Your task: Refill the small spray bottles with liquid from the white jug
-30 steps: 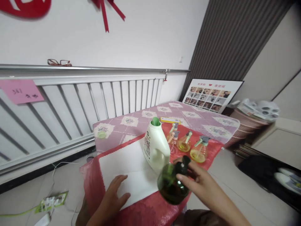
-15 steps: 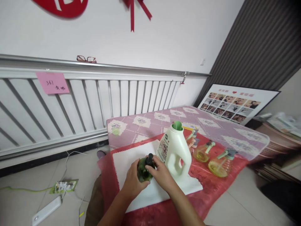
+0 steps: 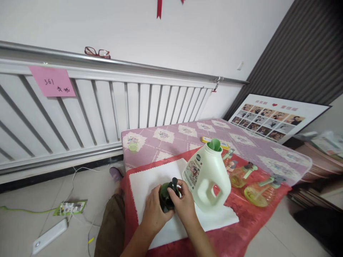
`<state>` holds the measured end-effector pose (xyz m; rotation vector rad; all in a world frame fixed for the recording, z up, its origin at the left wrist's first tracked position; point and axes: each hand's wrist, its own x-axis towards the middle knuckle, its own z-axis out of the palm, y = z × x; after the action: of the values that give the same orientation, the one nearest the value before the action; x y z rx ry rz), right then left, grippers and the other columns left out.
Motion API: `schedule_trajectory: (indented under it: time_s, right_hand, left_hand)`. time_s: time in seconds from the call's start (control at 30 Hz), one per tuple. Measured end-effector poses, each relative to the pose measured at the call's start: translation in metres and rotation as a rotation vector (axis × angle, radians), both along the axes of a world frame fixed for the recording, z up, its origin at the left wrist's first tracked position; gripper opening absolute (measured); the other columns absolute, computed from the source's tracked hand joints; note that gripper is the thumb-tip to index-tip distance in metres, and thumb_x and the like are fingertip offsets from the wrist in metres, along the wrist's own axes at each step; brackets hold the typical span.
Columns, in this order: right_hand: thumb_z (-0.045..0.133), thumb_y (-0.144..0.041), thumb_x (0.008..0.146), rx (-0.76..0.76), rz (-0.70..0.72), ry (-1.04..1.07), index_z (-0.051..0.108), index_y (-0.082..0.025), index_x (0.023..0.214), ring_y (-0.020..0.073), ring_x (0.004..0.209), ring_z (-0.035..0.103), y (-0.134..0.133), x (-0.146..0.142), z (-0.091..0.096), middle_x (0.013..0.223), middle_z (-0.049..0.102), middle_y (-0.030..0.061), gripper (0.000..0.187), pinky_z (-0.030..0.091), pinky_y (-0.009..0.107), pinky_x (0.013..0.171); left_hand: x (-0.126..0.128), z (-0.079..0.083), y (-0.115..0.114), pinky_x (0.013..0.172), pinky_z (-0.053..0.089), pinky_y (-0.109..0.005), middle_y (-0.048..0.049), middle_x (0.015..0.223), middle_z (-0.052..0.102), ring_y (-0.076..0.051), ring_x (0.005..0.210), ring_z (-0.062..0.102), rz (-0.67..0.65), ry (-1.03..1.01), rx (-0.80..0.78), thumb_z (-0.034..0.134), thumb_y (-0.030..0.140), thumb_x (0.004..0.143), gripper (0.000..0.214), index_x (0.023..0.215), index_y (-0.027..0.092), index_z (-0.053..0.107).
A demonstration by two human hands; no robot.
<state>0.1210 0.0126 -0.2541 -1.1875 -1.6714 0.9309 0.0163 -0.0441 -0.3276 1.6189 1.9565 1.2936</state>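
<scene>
A dark green round spray bottle (image 3: 165, 194) stands on the white cloth (image 3: 150, 178). My left hand (image 3: 153, 212) wraps its body from the left. My right hand (image 3: 184, 204) grips its black pump top from the right. Just to the right stands a large white detergent jug (image 3: 207, 176) with an open green spout. Beyond it sit two clear spray bottles with yellow liquid (image 3: 241, 176) (image 3: 261, 191).
The low table has a red cover (image 3: 241, 232) at the front and a purple patterned cloth (image 3: 174, 137) behind. A small green cap (image 3: 133, 146), a yellow box (image 3: 214, 141), a white radiator (image 3: 107, 110), a photo board (image 3: 273, 116), and a power strip (image 3: 49, 235) on the floor are around.
My right hand carried the green bottle from mid-air at the right down onto the white cloth. My left hand lifted off the cloth and closed around the bottle. The view tilted down.
</scene>
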Motion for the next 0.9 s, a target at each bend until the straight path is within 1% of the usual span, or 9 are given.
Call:
schedule_trajectory:
  time_s: [0.13, 0.2, 0.33, 0.4, 0.5, 0.63, 0.7, 0.77, 0.9]
  right_hand:
    - [0.055, -0.034, 0.081, 0.049, 0.098, -0.015, 0.060, -0.023, 0.107, 0.0251, 0.111, 0.057, -0.002, 0.008, 0.002, 0.113, 0.063, 0.0076, 0.029, 0.044, 0.040, 0.100]
    - [0.056, -0.035, 0.081, 0.021, 0.113, 0.004, 0.055, -0.023, 0.119, 0.0252, 0.119, 0.053, -0.003, 0.009, -0.001, 0.126, 0.058, 0.0090, 0.040, 0.042, 0.040, 0.104]
    - [0.068, -0.034, 0.071, -0.087, -0.025, 0.079, 0.044, -0.024, 0.127, 0.0243, 0.104, 0.061, -0.003, 0.002, -0.009, 0.124, 0.057, 0.0099, 0.062, 0.051, 0.042, 0.092]
    - [0.068, -0.034, 0.071, -0.059, -0.092, 0.089, 0.047, -0.024, 0.121, 0.0228, 0.099, 0.061, -0.004, -0.001, -0.012, 0.118, 0.059, 0.0080, 0.055, 0.050, 0.042, 0.091]
    - [0.064, -0.034, 0.076, 0.003, -0.087, 0.113, 0.046, -0.024, 0.121, 0.0221, 0.104, 0.059, -0.005, 0.000, -0.016, 0.116, 0.059, 0.0072, 0.049, 0.046, 0.044, 0.097]
    - [0.056, -0.031, 0.083, -0.010, 0.017, 0.184, 0.035, -0.024, 0.134, 0.0214, 0.114, 0.056, -0.007, 0.004, -0.018, 0.117, 0.060, 0.0079, 0.056, 0.041, 0.044, 0.103]
    - [0.060, -0.032, 0.080, -0.028, -0.002, 0.176, 0.032, -0.026, 0.138, 0.0214, 0.112, 0.057, -0.009, 0.003, -0.016, 0.118, 0.059, 0.0071, 0.064, 0.043, 0.043, 0.101]
    - [0.065, -0.031, 0.075, -0.020, -0.058, 0.145, 0.039, -0.025, 0.133, 0.0211, 0.104, 0.059, -0.009, 0.001, -0.012, 0.115, 0.059, 0.0060, 0.064, 0.047, 0.042, 0.095]
    - [0.066, -0.029, 0.073, 0.019, -0.069, 0.136, 0.057, -0.022, 0.106, 0.0213, 0.094, 0.062, -0.006, -0.002, -0.003, 0.102, 0.065, 0.0044, 0.035, 0.049, 0.041, 0.090]
  left_hand:
    - [0.000, 0.000, 0.001, 0.099, 0.042, -0.049, -0.0166, 0.127, 0.053, -0.034, 0.117, 0.053, -0.006, 0.026, -0.004, 0.067, 0.029, 0.065, 0.078, 0.133, 0.014, 0.033]
    - [0.000, 0.001, 0.000, 0.098, 0.042, -0.049, -0.0173, 0.127, 0.053, -0.034, 0.116, 0.053, -0.007, 0.030, -0.014, 0.067, 0.030, 0.065, 0.078, 0.133, 0.013, 0.032]
    - [0.000, 0.005, -0.001, 0.097, 0.042, -0.049, -0.0164, 0.127, 0.053, -0.033, 0.115, 0.053, -0.007, 0.028, -0.026, 0.065, 0.031, 0.068, 0.074, 0.132, 0.014, 0.032]
    - [0.000, 0.007, -0.001, 0.097, 0.042, -0.049, -0.0149, 0.126, 0.053, -0.032, 0.115, 0.054, -0.004, 0.027, -0.021, 0.064, 0.030, 0.067, 0.073, 0.132, 0.016, 0.032]
    - [0.001, 0.008, -0.001, 0.096, 0.043, -0.047, -0.0135, 0.124, 0.054, -0.032, 0.113, 0.055, 0.003, 0.024, -0.008, 0.065, 0.031, 0.066, 0.075, 0.132, 0.018, 0.032]
    - [0.001, 0.008, -0.002, 0.097, 0.043, -0.047, -0.0137, 0.126, 0.054, -0.032, 0.114, 0.055, 0.017, 0.031, -0.007, 0.065, 0.033, 0.066, 0.075, 0.132, 0.018, 0.033]
    - [0.000, 0.009, -0.001, 0.098, 0.043, -0.047, -0.0140, 0.127, 0.054, -0.032, 0.115, 0.054, 0.018, 0.033, -0.011, 0.065, 0.033, 0.066, 0.074, 0.132, 0.017, 0.034]
    - [0.000, 0.009, -0.001, 0.099, 0.042, -0.047, -0.0142, 0.127, 0.054, -0.032, 0.116, 0.054, 0.014, 0.031, -0.016, 0.065, 0.032, 0.066, 0.074, 0.132, 0.016, 0.034]
    - [-0.002, 0.008, 0.000, 0.100, 0.042, -0.046, -0.0143, 0.128, 0.053, -0.031, 0.118, 0.053, -0.008, 0.019, -0.030, 0.065, 0.031, 0.066, 0.077, 0.133, 0.016, 0.033]
